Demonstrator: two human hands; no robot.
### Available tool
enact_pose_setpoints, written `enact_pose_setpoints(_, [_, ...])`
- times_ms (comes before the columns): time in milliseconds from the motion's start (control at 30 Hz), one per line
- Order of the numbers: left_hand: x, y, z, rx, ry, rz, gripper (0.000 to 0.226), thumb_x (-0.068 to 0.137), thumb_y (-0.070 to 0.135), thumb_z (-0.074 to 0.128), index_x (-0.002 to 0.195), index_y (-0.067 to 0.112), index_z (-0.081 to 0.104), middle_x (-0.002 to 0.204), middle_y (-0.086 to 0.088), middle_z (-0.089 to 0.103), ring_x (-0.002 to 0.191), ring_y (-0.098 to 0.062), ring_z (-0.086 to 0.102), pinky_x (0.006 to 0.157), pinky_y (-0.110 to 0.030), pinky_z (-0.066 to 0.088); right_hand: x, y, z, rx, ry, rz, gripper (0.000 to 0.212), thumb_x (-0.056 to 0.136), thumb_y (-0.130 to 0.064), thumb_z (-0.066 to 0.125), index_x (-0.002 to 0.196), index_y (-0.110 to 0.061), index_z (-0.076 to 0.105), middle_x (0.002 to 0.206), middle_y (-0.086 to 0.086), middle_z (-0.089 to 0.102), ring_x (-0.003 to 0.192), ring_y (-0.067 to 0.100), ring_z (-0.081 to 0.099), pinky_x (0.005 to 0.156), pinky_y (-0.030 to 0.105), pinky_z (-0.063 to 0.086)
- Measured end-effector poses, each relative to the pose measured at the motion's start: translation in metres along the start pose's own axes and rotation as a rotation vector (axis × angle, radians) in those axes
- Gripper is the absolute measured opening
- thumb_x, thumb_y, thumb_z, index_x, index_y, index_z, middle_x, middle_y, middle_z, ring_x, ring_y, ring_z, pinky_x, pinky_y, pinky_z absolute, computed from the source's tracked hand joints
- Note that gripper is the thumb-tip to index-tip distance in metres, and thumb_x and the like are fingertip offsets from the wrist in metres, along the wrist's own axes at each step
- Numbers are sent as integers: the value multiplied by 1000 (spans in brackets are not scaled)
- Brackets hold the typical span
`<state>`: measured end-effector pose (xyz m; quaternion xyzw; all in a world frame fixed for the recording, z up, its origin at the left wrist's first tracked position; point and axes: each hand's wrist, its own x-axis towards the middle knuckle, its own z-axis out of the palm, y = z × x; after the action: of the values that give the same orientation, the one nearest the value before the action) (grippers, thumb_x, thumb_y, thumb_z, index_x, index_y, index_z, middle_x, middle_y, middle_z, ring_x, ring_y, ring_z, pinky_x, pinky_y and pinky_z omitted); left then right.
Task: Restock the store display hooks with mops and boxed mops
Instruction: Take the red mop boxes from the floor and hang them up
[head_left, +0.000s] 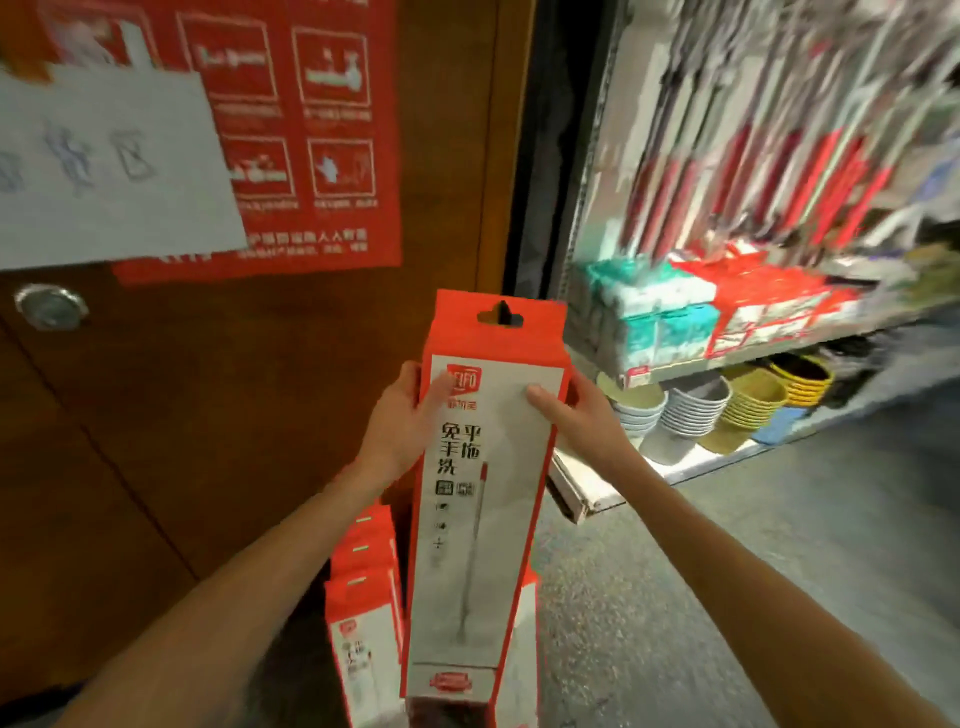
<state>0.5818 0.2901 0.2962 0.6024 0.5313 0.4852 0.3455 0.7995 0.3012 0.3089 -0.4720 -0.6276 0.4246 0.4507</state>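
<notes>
Box (483, 493): boxed mop, centre of frame, held off the floor in both hands, printed face to the camera.
Axis: long axis close to upright, top leaning slightly right; hang tab (501, 313) uppermost, lower end at the bottom centre of the frame.
Left hand (400, 421): clamped on the box's left edge near the top, thumb on the front face.
Right hand (576, 410): clamped on the right edge at about the same height, thumb on the front face, fingers hidden behind.
Hands: apart, one on each long edge.
Stack (363, 597): more such boxes standing lower left of the held box, just beside it and partly behind it.
Left margin: door (208, 415), brown wood, close behind box and stack; knob (50, 306) at far left.
Door face: red poster (311, 130) upper centre, a paper sheet (104, 166) overlapping it at upper left.
Right margin: grey floor (779, 545) runs from the box's right edge to the rack base, lower right of frame.
Rack (727, 358): right half of frame, its near corner just beside the right hand.
Rack contents: mops (753, 156) hanging at upper right, blurred; packs (660, 312) on the shelf; stacked bowls (727, 400) beneath.
Gap: dark vertical strip between door frame and rack, above the box.
</notes>
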Motion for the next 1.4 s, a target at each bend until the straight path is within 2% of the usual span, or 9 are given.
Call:
enact_pose_setpoints(133, [36, 72, 38, 50, -71, 183, 88, 67, 89, 33, 115, 17, 51, 98, 2, 72, 87, -14, 71, 81, -47, 57, 2, -45, -72, -52, 126, -91, 47, 81, -40, 68, 120, -16, 57, 105, -7, 69, 91, 3, 69, 74, 19, 57])
enact_pose_setpoints(367, [93, 159, 144, 9, -237, 354, 73, 73, 76, 49, 119, 20, 49, 97, 4, 72, 84, -10, 72, 71, -31, 57, 6, -67, -212, -152, 263, -222, 39, 82, -41, 66, 116, -24, 58, 105, -13, 67, 92, -2, 65, 68, 8, 50])
enact_pose_setpoints(600, [154, 214, 288, -163, -201, 379, 90, 61, 88, 47, 116, 17, 55, 102, 0, 72, 90, -13, 71, 80, -37, 58, 37, -66, -358, -179, 332, -255, 44, 75, -59, 61, 108, -30, 59, 103, -10, 68, 96, 9, 67, 74, 19, 56])
enact_pose_setpoints(733, [185, 228, 358, -221, -212, 366, 94, 59, 91, 43, 119, 20, 56, 98, 5, 72, 90, -11, 70, 77, -29, 57, 69, -47, -427, -205, 353, -233, 67, 66, -76, 60, 110, -25, 61, 103, -3, 70, 92, 13, 69, 81, 39, 59])
enact_pose_setpoints(900, [256, 240, 433, -263, -236, 347, 84, 59, 90, 45, 116, 29, 57, 110, 3, 70, 100, -17, 67, 89, -40, 54, 125, -25, -499, -170, 424, -264, 68, 66, -76, 61, 106, -21, 62, 102, -1, 70, 91, 12, 69, 77, 34, 60])
enact_pose_setpoints(1067, [346, 256, 497, -291, -226, 352, 91, 49, 91, 52, 111, 24, 58, 98, 3, 73, 88, -11, 71, 66, -19, 55, 209, 1, -566, -193, 503, -312, 78, 67, -79, 55, 92, -5, 57, 89, 15, 62, 77, 23, 62, 69, 38, 54])
enact_pose_setpoints(1133, [387, 258, 519, -275, -204, 365, 99, 46, 93, 52, 112, 19, 57, 96, 2, 73, 84, -10, 71, 68, -23, 57, 248, 11, -593, -205, 498, -302, 78, 66, -80, 54, 89, -6, 56, 87, 13, 63, 77, 21, 63, 70, 36, 56])
enact_pose_setpoints(1200, [430, 256, 539, -253, -180, 381, 100, 49, 92, 52, 113, 16, 56, 98, -2, 73, 87, -15, 71, 77, -36, 59, 291, 23, -619, -200, 476, -292, 81, 66, -81, 55, 96, -6, 59, 97, 15, 67, 90, 29, 67, 79, 50, 56])
enact_pose_setpoints(1400, [542, 256, 587, -160, -104, 384, 99, 51, 93, 49, 110, 15, 59, 98, -1, 73, 90, -14, 71, 82, -38, 58, 408, 47, -683, -185, 379, -285, 47, 80, -63, 60, 103, -22, 65, 99, -3, 71, 97, 17, 68, 84, 35, 56])
